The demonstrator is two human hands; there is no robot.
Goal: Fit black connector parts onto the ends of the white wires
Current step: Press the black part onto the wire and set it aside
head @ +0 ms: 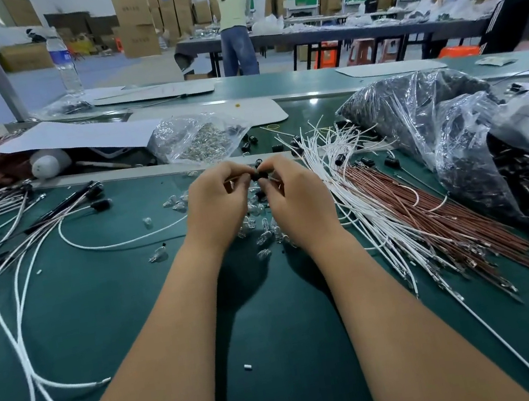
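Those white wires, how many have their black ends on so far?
A few capped wires lie at left, apparently done. Left hand and right hand pinch a black connector now. A big pile of bare white wires waits at right.

- Single head view, worn by the person, facing forward and down.
- Close over the near edge of the table; room beyond visible.

Small black plastic connector part pinched between fingertips above green bench; loose bundle of thin white wires fanned out just right.
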